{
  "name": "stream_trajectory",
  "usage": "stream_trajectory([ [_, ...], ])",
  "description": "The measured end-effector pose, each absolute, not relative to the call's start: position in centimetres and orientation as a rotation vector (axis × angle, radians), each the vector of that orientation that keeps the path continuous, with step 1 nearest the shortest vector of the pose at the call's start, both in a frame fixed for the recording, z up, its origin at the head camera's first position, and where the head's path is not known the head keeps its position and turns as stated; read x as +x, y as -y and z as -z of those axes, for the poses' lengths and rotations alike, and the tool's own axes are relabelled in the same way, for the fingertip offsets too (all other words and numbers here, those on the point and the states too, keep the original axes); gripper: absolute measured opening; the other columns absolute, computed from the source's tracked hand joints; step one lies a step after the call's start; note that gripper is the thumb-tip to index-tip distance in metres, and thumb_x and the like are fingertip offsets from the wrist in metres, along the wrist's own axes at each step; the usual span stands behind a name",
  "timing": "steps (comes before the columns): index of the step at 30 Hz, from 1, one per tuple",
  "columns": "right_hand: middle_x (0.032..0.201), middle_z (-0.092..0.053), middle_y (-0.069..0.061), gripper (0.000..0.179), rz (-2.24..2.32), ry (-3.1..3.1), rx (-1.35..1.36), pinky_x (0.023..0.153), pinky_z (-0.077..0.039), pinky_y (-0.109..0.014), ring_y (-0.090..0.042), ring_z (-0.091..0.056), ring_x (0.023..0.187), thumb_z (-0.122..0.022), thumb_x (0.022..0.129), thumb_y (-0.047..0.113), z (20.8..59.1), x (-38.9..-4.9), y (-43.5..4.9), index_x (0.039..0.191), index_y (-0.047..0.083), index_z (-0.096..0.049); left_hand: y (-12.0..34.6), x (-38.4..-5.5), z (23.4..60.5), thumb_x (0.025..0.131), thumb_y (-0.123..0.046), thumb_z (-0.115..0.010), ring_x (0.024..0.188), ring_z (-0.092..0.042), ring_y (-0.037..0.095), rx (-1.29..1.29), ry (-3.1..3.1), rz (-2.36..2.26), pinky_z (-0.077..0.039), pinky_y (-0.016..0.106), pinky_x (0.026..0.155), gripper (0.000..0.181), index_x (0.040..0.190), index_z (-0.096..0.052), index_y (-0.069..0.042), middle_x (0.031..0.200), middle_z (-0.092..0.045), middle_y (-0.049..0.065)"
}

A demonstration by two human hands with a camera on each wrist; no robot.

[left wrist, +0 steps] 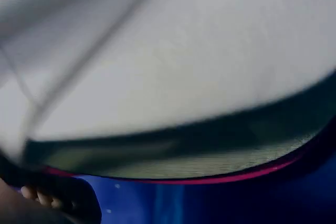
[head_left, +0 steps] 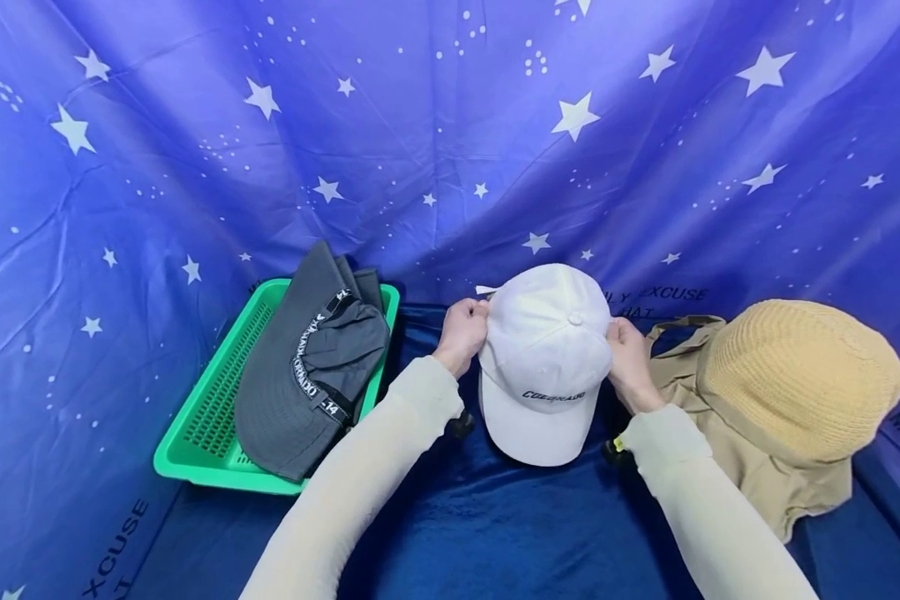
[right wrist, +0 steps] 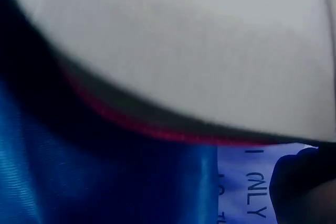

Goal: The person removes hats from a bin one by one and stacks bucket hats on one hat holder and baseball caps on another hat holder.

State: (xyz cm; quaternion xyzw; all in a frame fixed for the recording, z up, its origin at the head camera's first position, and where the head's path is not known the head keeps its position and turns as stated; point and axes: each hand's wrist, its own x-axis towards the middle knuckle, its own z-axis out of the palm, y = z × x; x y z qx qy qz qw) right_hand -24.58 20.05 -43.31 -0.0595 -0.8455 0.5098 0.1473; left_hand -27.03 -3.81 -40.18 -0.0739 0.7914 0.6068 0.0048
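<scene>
A white baseball cap (head_left: 543,367) with dark lettering on its front is in the middle of the head view, its brim toward me. My left hand (head_left: 462,335) grips the cap's left edge with curled fingers. On the opposite side, my right hand (head_left: 632,365) pinches the right edge; its fingertips are partly hidden behind the cap. Both wrist views are filled by the cap's white cloth (left wrist: 199,51), close and blurred. Beneath it run a dark greenish strip (left wrist: 220,132) and a pink edge (right wrist: 163,132).
At the left, a green plastic basket (head_left: 167,460) holds dark grey caps (head_left: 277,392). A yellow knitted hat (head_left: 802,379) sits on beige cloth (head_left: 765,475) at the right. Dark blue fabric (head_left: 487,533) covers the surface, and a purple star-patterned curtain (head_left: 435,108) hangs behind.
</scene>
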Motion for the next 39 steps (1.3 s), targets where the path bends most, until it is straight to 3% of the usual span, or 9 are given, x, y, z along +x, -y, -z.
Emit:
stream_trajectory([
  [4,0.066,-0.036,0.001,0.018,-1.629,2.367,-0.138,0.056,-0.031,-0.025,-0.012,-0.036,0.062,-0.042,0.092,0.004,44.3,-24.3,-20.0,0.074,0.003,-0.04,4.8,-26.7,41.0,0.101,-0.015,-0.042,0.085,-0.053,0.019,-0.323,-2.513,-1.88,-0.043,0.028,0.071,0.025,0.1,-0.064,-0.003,0.109,-0.062,0.01],
  [8,0.071,-0.045,0.005,0.021,-1.664,2.28,-0.197,0.06,-0.035,-0.022,-0.009,-0.042,0.066,-0.041,0.098,0.012,43.9,-24.2,-20.0,0.083,-0.001,-0.049,5.8,-25.8,40.3,0.102,-0.018,-0.04,0.085,-0.058,0.028,-0.222,-2.48,-1.99,-0.046,0.029,0.07,0.028,0.097,-0.062,-0.002,0.103,-0.063,0.018],
  [14,0.096,-0.056,-0.018,0.036,-1.391,2.298,-0.254,0.077,-0.038,-0.034,-0.026,-0.05,0.087,-0.033,0.102,0.021,42.5,-24.1,-19.7,0.101,-0.008,-0.054,6.0,-23.5,39.4,0.1,-0.023,-0.048,0.08,-0.057,0.018,0.109,-2.666,-1.845,-0.047,0.03,0.073,0.023,0.097,-0.064,-0.007,0.091,-0.063,0.005],
  [18,0.106,-0.058,-0.025,0.036,-1.336,2.279,-0.287,0.084,-0.038,-0.041,-0.035,-0.052,0.097,-0.034,0.101,0.019,42.1,-23.9,-19.3,0.106,-0.009,-0.056,5.5,-22.4,39.9,0.099,-0.027,-0.047,0.077,-0.055,0.015,0.05,-2.732,-1.793,-0.045,0.029,0.073,0.025,0.098,-0.064,-0.008,0.084,-0.059,0.001],
  [21,0.107,-0.059,-0.021,0.037,-1.377,2.264,-0.314,0.082,-0.038,-0.034,-0.029,-0.052,0.095,-0.034,0.102,0.02,42.4,-23.8,-19.1,0.108,-0.008,-0.057,5.3,-21.4,40.3,0.1,-0.027,-0.045,0.076,-0.051,0.017,-0.064,-2.711,-1.858,-0.042,0.03,0.071,0.025,0.094,-0.06,-0.007,0.08,-0.052,0.001],
  [24,0.106,-0.059,-0.015,0.037,-1.462,2.232,-0.347,0.078,-0.037,-0.025,-0.02,-0.051,0.092,-0.036,0.101,0.022,42.7,-23.7,-19.1,0.11,-0.005,-0.059,5.0,-20.2,40.9,0.1,-0.02,-0.045,0.074,-0.048,0.018,-0.123,-2.664,-1.964,-0.04,0.03,0.069,0.021,0.089,-0.057,-0.006,0.078,-0.047,0.002],
  [31,0.082,-0.047,0.0,0.031,-1.627,2.123,-0.438,0.067,-0.036,-0.022,-0.01,-0.045,0.074,-0.036,0.102,0.023,44.3,-22.0,-19.1,0.085,0.004,-0.052,4.1,-17.8,43.1,0.096,-0.019,-0.053,0.071,-0.051,0.01,-0.142,-2.485,-2.163,-0.044,0.026,0.066,0.015,0.099,-0.061,-0.006,0.083,-0.056,0.0],
  [36,0.067,-0.047,0.002,0.025,-1.727,2.175,-0.406,0.051,-0.042,-0.021,-0.008,-0.046,0.052,-0.033,0.101,0.015,45.6,-20.3,-18.7,0.091,0.004,-0.053,3.8,-17.8,44.5,0.094,-0.014,-0.055,0.066,-0.048,0.01,-0.149,-2.427,-2.267,-0.042,0.024,0.062,0.014,0.095,-0.065,-0.005,0.077,-0.055,-0.001],
  [39,0.068,-0.047,-0.001,0.026,-1.678,2.222,-0.386,0.055,-0.041,-0.021,-0.009,-0.046,0.057,-0.033,0.101,0.015,46.0,-19.7,-18.7,0.094,0.001,-0.054,3.5,-18.0,45.0,0.095,-0.013,-0.056,0.063,-0.046,0.01,-0.092,-2.391,-2.322,-0.039,0.023,0.058,0.013,0.091,-0.064,-0.003,0.073,-0.051,-0.002],
])
